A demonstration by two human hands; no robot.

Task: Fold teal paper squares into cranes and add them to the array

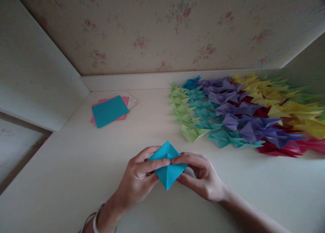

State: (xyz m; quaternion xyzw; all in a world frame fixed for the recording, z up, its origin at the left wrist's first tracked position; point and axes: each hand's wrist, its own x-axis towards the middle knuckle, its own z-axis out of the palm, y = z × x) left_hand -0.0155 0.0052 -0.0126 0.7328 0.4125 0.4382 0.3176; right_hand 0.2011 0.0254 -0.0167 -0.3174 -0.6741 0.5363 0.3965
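A blue origami paper (167,177), folded into a diamond with a crease down its middle, is held between my two hands just above the white table. My left hand (141,175) grips its left corner, index finger lying across the front and thumb at the lower left edge. On the other side, my right hand (200,173) pinches the right corner, with its index fingertip on the front near the centre crease and its thumb under the lower right edge. Both index fingertips nearly meet at the middle. The back of the paper is hidden.
Rows of folded paper cranes in light green (191,133), teal (222,137), purple (251,128), yellow (291,112) and red (279,150) cover the table's right side. Teal sheets (109,111) lie on pink ones at the back left. A floral-papered wall (152,29) rises behind.
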